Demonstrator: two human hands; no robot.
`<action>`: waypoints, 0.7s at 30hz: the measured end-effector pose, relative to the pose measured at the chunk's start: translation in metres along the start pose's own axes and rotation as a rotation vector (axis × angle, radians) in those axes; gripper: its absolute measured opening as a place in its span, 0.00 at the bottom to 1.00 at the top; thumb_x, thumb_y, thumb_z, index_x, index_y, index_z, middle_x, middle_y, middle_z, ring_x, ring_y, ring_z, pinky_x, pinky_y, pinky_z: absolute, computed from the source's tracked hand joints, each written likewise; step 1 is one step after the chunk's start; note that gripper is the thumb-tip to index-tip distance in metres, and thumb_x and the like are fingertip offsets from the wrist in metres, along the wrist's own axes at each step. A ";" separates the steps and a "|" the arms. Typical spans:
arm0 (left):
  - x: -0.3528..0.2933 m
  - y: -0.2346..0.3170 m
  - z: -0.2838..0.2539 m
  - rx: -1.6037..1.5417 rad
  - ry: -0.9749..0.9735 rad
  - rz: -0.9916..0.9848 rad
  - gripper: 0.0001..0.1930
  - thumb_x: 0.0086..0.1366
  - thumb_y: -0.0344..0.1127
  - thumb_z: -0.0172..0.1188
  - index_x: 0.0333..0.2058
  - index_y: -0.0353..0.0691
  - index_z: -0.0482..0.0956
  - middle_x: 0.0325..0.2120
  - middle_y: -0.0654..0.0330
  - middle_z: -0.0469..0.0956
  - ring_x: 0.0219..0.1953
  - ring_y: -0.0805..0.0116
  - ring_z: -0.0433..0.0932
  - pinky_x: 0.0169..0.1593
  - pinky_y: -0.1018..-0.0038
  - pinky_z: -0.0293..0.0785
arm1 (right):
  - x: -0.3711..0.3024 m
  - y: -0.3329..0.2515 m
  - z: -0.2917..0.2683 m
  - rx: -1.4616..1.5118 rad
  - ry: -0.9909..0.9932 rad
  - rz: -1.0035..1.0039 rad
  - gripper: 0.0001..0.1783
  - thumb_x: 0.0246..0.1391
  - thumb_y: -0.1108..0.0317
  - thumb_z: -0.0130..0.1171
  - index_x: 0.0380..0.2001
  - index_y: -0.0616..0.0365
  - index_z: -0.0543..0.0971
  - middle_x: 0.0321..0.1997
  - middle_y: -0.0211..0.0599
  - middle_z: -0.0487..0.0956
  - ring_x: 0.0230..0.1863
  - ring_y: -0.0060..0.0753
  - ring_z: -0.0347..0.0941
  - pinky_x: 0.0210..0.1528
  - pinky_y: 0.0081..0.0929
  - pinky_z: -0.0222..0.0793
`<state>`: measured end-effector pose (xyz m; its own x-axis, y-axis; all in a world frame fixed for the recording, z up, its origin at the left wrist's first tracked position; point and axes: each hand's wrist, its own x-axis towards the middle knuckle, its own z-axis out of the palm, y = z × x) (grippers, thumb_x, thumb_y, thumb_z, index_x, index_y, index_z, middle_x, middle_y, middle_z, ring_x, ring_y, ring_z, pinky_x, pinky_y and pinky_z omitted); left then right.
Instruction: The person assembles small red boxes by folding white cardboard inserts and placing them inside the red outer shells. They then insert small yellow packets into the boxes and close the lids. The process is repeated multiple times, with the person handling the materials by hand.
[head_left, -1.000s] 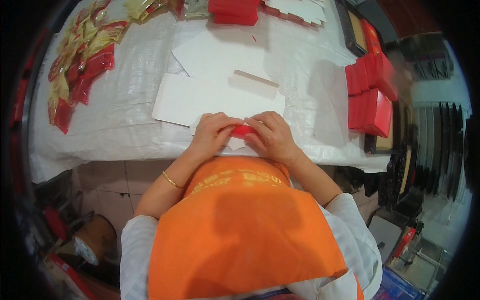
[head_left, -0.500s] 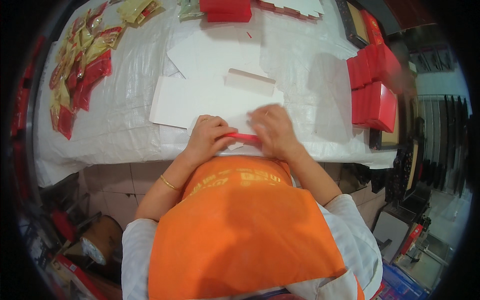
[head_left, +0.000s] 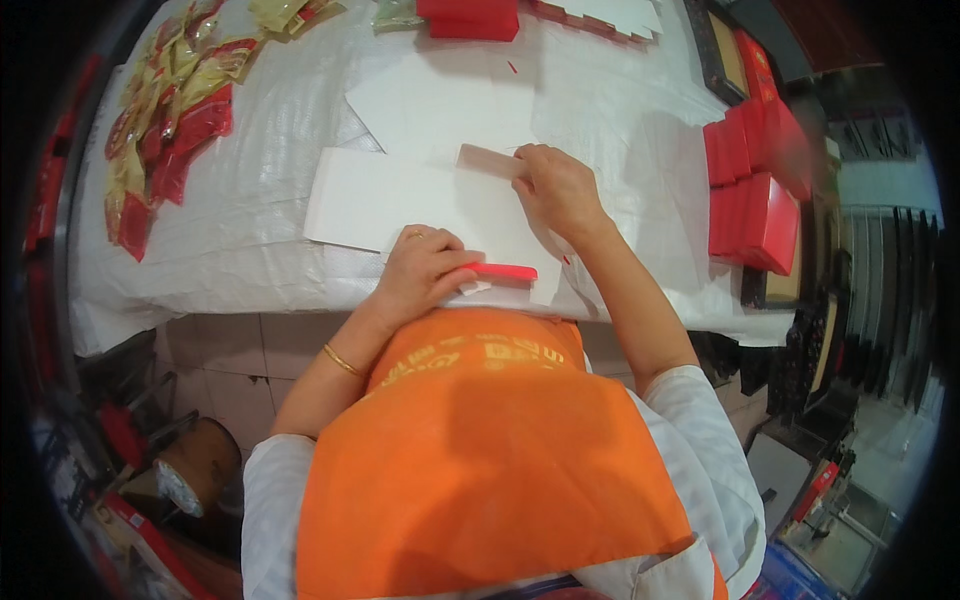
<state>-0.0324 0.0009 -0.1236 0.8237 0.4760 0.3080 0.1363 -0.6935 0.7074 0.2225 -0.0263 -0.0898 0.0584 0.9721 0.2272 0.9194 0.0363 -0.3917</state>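
A flat box blank [head_left: 390, 195], its white inside facing up, lies in front of me close to the table's near edge. My left hand [head_left: 425, 268] presses on its near side, fingers closed around the end of a folded-up flap [head_left: 505, 271] whose red outer face shows. My right hand [head_left: 558, 190] pinches the right end of the raised far flap [head_left: 485, 161], which stands up from the card. Another white card sheet [head_left: 450, 100] lies flat just beyond the blank.
Red and gold packets [head_left: 185, 120] lie piled at the far left. Finished-looking red boxes [head_left: 765, 222] are stacked at the right. At the back stand a red box [head_left: 468, 18] and a stack of white blanks with red edges [head_left: 600, 15]. White sheeting [head_left: 270, 200] covers the table.
My right hand has moved from the near red flap up to the far flap and closed on its end. My left hand stays on the near flap.
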 end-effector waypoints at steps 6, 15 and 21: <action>-0.001 0.003 -0.002 -0.002 0.008 -0.026 0.11 0.62 0.39 0.65 0.43 0.48 0.87 0.32 0.67 0.78 0.37 0.66 0.72 0.51 0.69 0.63 | -0.019 -0.003 0.012 -0.302 -0.097 -0.233 0.19 0.44 0.73 0.59 0.44 0.51 0.78 0.37 0.29 0.78 0.38 0.36 0.75 0.37 0.33 0.72; -0.005 0.004 -0.022 -0.006 0.364 -0.067 0.13 0.60 0.35 0.66 0.44 0.43 0.86 0.39 0.60 0.80 0.48 0.60 0.76 0.59 0.66 0.63 | -0.020 0.012 0.008 -0.052 -0.010 -0.128 0.23 0.47 0.78 0.58 0.48 0.51 0.82 0.39 0.38 0.78 0.43 0.39 0.75 0.45 0.30 0.70; -0.028 -0.014 -0.081 -0.089 0.805 -0.656 0.24 0.65 0.26 0.59 0.61 0.37 0.71 0.47 0.55 0.77 0.51 0.65 0.75 0.56 0.69 0.71 | 0.000 0.031 -0.013 0.284 -0.094 -0.014 0.19 0.49 0.79 0.57 0.45 0.53 0.84 0.42 0.37 0.82 0.48 0.47 0.74 0.50 0.39 0.71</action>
<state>-0.1017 0.0417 -0.0908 -0.0127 0.9877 0.1558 0.3566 -0.1410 0.9235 0.2563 -0.0278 -0.0905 -0.0023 0.9878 0.1557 0.7734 0.1005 -0.6259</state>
